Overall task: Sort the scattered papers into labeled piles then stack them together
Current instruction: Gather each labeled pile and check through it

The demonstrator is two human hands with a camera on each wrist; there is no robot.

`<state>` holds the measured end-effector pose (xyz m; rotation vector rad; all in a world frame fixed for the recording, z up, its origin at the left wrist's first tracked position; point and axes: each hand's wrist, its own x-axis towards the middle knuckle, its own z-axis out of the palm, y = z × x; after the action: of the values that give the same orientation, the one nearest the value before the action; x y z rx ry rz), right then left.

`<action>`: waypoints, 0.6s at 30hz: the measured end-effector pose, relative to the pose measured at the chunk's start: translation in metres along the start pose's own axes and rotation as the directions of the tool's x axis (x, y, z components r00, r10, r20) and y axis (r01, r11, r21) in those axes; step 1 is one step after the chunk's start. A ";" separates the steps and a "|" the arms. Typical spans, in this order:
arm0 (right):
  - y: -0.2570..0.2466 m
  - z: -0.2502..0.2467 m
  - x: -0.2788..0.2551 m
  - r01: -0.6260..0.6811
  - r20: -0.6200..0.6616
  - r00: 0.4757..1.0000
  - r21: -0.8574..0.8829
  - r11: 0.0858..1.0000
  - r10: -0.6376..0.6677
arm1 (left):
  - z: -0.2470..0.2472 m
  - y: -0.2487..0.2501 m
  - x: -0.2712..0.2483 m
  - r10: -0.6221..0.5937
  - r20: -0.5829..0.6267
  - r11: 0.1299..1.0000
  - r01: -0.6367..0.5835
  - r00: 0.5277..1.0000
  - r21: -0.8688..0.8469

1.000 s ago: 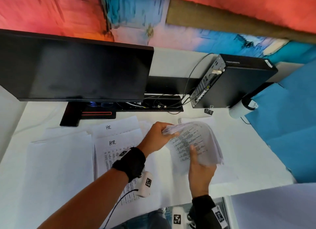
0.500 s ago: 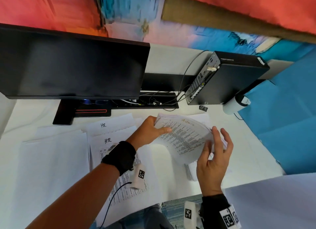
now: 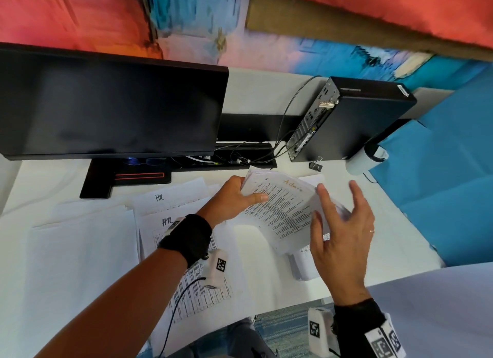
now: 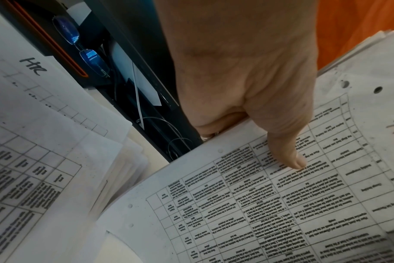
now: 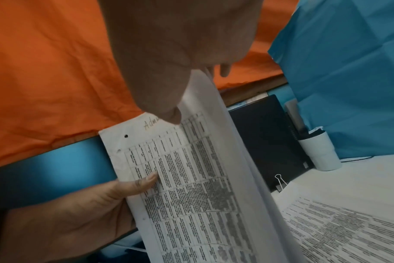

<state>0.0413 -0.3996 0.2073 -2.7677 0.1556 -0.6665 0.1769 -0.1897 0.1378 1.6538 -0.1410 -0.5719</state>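
My left hand (image 3: 234,197) grips the left edge of a sheaf of printed sheets marked "Admin" (image 3: 282,205), held tilted above the desk. Its thumb (image 4: 290,156) lies on the top page (image 4: 281,204) and the fingers curl underneath. My right hand (image 3: 344,224) is at the sheaf's right edge with its fingers straight and spread. The right thumb (image 5: 167,110) touches the top sheet (image 5: 191,186) near the label, and the fingers stand behind the pages. Two piles marked "HR" (image 3: 170,197) (image 4: 34,67) lie left of the hands. A blank-faced pile (image 3: 80,251) lies further left.
Another printed pile (image 3: 304,264) (image 5: 337,222) lies on the desk under the sheaf. A monitor (image 3: 112,106) and a black computer (image 3: 346,122) stand at the back, with a binder clip (image 3: 316,165), a white cup (image 3: 365,162) and glasses (image 4: 85,49). Blue cloth (image 3: 440,184) hangs on the right.
My right hand let go of the sheaf's lower edge and moved up to its right edge, fingers now spread. The left hand keeps its grip and the sheaf has tilted.
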 end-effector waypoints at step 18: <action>0.012 0.042 -0.003 -0.518 0.356 0.828 0.783 0.345 0.434 | -0.001 0.008 -0.003 -0.037 0.115 0.996 0.047 0.993 -0.080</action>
<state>0.0582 -0.3999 0.1665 -1.6044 0.4594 -0.3013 0.1762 -0.1890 0.1460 1.5472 -0.1638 -0.6958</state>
